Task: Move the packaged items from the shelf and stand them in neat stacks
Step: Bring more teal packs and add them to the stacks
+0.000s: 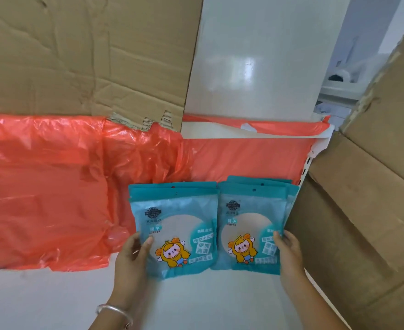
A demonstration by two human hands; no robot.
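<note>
Two upright stacks of teal plastic mirror pouches are pinched by left hand and right hand; slick pouches could be toppled if released unevenly.

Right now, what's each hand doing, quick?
Left hand: closed on the left stack of teal packets, thumb on the front.
Right hand: closed on the right stack of teal packets, at its right edge.

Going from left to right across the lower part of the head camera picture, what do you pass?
Orange plastic sheet → left hand → left stack of teal packets → right stack of teal packets → right hand → cardboard box.
</note>
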